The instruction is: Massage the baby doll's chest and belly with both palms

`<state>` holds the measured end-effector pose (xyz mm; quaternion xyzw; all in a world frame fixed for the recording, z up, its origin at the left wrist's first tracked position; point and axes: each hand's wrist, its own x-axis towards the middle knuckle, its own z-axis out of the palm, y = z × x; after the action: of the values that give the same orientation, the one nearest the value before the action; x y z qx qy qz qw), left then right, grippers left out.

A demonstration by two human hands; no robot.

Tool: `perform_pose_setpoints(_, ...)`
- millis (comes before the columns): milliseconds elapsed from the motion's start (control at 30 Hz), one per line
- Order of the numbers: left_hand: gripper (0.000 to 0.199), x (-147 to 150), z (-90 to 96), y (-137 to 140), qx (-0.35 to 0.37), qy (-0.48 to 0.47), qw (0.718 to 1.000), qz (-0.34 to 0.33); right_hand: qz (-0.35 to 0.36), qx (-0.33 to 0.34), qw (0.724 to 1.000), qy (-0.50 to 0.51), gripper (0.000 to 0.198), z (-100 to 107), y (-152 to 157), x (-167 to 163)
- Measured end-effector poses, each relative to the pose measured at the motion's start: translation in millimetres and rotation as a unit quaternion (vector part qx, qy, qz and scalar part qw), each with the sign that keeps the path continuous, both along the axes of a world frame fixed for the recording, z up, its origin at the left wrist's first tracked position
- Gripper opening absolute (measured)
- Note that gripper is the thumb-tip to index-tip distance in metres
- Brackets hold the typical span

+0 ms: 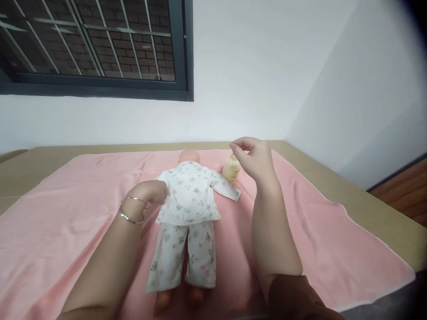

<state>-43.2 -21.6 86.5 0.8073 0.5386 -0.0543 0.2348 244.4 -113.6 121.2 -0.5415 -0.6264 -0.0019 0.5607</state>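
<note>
A doll [188, 195] in white pajamas with a small print lies stretched out, its head [189, 156] toward the wall. Against the left side of its shirt is my left hand [151, 192], curled closed on the doll; the fingertips and the doll's arm on that side are hidden. The other sleeve [227, 186] reaches out to the right. Just beyond that sleeve a pale yellow bottle [231, 170] stands upright. My right hand [255, 156] is at the bottle's top, its fingers pinched together. Whatever they hold is too small to make out.
A pink cloth [320, 231] with a white edge covers most of the tan surface [347, 195]. Behind it rises a white wall [247, 89] with a dark-framed, barred window [182, 91] at the upper left. Brown wood [405, 191] shows at the right edge.
</note>
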Motion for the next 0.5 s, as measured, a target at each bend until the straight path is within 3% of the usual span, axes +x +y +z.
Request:
perform_pose_setpoints(33, 0.019, 1, 9.3, -8, 0.005, 0.051, 0.998, 0.035, -0.012, -0.003, 1.0, 0.011, 0.02, -1, 3, 6)
perform_pose_setpoints(100, 0.022, 7, 28.7, -25, 0.067, 0.0, 0.997, 0.044, -0.039, -0.01, 0.999, 0.029, 0.029, -4, 7, 20)
perform_pose_setpoints(167, 0.028, 21, 43.2, -41, 0.091, -0.188, 0.978, 0.007, -0.066, -0.036, 0.997, 0.033, 0.039, -8, 11, 32)
perform_pose_setpoints(233, 0.037, 46, 48.0, -49, 0.059, -0.362, 0.931, 0.0, -0.078, -0.094, 0.992, 0.019, 0.045, -13, 15, 40)
perform_pose_setpoints(300, 0.046, 78, 43.5, -45, -0.03, -0.51, 0.859, 0.021, -0.065, -0.159, 0.985, -0.003, 0.047, -18, 21, 42)
perform_pose_setpoints(367, 0.05, 112, 33.2, -32, -0.188, -0.617, 0.761, 0.066, -0.037, -0.2, 0.979, -0.024, 0.05, -24, 29, 38)
perform_pose_setpoints(433, 0.059, 142, 20.5, -14, -0.355, -0.644, 0.667, 0.118, -0.018, -0.221, 0.974, -0.04, 0.053, -29, 38, 33)
perform_pose_setpoints(500, 0.065, 165, 7.3, 1, -0.42, -0.659, 0.598, 0.178, -0.008, -0.24, 0.97, -0.045, 0.055, -35, 46, 30)
